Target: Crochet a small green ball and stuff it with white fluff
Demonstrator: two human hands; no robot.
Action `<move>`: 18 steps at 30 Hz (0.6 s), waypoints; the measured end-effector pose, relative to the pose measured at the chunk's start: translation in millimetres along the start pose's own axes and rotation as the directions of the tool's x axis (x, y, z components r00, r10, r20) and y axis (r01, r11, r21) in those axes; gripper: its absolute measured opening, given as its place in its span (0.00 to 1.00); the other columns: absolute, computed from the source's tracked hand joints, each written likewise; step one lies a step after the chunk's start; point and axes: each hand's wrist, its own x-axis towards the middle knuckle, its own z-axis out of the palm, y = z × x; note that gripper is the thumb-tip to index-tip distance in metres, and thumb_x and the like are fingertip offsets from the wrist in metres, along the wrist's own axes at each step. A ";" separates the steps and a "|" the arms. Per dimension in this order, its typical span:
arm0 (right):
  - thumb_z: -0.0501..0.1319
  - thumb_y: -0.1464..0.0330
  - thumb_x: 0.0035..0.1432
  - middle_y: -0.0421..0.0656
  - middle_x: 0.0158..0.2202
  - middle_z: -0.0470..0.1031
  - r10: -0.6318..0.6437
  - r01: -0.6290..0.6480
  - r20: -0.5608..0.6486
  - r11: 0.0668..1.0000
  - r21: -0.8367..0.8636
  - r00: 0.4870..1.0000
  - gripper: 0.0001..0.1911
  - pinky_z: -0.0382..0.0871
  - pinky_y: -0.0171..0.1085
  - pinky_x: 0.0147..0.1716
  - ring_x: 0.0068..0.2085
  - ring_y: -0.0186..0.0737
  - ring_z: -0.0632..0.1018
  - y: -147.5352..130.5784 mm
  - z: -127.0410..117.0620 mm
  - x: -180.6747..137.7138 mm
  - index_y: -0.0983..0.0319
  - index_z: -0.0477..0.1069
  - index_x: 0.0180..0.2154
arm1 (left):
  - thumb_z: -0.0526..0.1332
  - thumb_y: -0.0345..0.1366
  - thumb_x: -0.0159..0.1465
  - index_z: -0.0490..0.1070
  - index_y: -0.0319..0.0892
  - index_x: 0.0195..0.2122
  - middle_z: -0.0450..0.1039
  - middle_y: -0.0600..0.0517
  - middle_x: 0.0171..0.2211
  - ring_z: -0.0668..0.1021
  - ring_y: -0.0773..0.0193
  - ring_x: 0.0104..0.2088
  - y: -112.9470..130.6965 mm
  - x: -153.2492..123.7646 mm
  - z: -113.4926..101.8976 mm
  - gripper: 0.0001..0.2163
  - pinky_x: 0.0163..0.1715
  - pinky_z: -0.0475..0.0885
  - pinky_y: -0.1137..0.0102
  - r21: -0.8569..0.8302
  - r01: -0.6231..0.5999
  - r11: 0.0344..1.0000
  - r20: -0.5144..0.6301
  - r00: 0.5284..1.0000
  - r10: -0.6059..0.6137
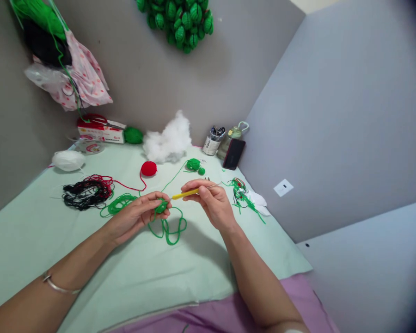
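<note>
My left hand [142,213] pinches a small green crocheted piece [161,206] between thumb and fingers. Facing it, my right hand [210,201] grips a crochet hook [185,194] by its yellow handle, with the thin tip at the green piece. Whether the tip is inside a stitch is too small to tell. Loose green yarn [173,237] hangs in loops below the piece onto the table. Behind my hands lie a green yarn ball [193,164] and a smaller green ball [201,171].
On the table [152,282] lie tangled black yarn [86,192], a red yarn ball [149,169], white yarn [68,160], white stuffing [169,141] and yarn scraps [242,194]. Scissors [100,121] rest on a box [102,134]. A pen cup [212,142] and phone [234,154] stand by the wall.
</note>
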 end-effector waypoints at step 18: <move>0.65 0.50 0.65 0.43 0.35 0.83 0.021 -0.023 -0.190 1.000 -0.009 0.981 0.20 0.79 0.35 0.33 0.30 0.34 0.83 2.8 -0.3 5.2 0.61 0.79 0.36 | 0.68 0.35 0.66 0.79 0.37 0.40 0.80 0.46 0.36 0.81 0.63 0.35 2.6 -1.0 3.0 0.06 0.38 0.78 0.72 -0.030 0.012 0.999 0.019 1.000 -0.011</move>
